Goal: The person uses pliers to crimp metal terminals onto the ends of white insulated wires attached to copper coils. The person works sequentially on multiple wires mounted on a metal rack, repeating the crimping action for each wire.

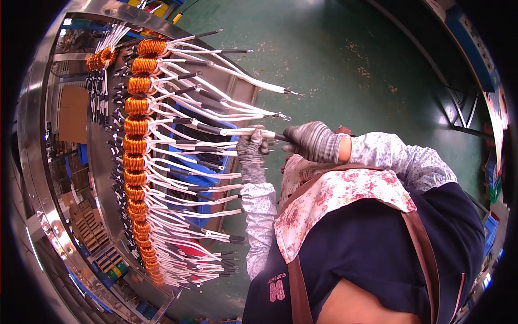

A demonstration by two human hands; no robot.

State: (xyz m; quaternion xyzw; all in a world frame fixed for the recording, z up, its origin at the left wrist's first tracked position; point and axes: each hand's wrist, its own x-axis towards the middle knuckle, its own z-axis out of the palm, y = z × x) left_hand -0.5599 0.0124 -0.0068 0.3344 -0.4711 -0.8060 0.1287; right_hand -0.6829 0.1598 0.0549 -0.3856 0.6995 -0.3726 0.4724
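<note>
A long row of copper-wound coils [136, 127] lines the metal bench, with white-sleeved leads [178, 186] reaching from it toward me. In its striped grey glove, my left hand [252, 154] is closed round one pair of white leads [231, 132] near the outer end. My right hand [315, 141], gloved alike, is closed on a black sleeve [279, 137] at the tip of those leads, a short way right of my left hand. The leads are drawn out roughly level between coil and hands. Just beyond lie other leads with bare metal ends [283, 116].
Under the leads sits a blue bin [202, 173] with dark contents. A smaller cluster of coils [101, 58] is at the far left, beside a brown board [73, 113]. The bench's metal edge [237, 92] borders the green floor [324, 59]. Something red [192, 248] shows below the nearer leads.
</note>
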